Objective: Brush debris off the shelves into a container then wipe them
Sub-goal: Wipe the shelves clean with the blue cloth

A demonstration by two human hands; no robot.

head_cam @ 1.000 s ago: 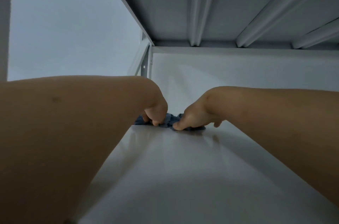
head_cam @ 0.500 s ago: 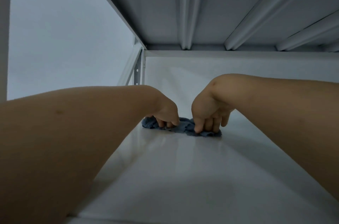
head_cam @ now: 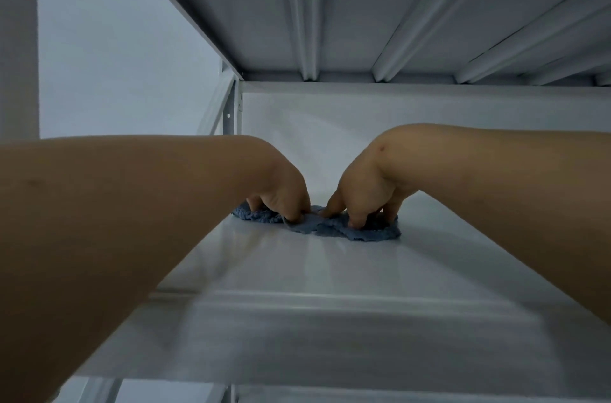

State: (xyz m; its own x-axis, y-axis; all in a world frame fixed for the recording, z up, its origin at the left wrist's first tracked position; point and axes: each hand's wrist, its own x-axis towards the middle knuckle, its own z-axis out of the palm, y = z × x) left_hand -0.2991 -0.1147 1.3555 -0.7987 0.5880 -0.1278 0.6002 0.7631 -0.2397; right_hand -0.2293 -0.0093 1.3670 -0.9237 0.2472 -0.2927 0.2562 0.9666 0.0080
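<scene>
White metal shelf [head_cam: 330, 277] under us, ribbed underside of the next shelf [head_cam: 330, 6] overhead. Our blue cloth [head_cam: 317, 225] lies bunched mid-shelf toward the back. Left hand [head_cam: 281, 194] pinches its left end with curled fingers; right hand [head_cam: 363, 191] presses curled fingertips down into its right half.

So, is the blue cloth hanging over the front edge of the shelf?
No, the blue cloth lies bunched far back on the shelf, under both hands.
</scene>
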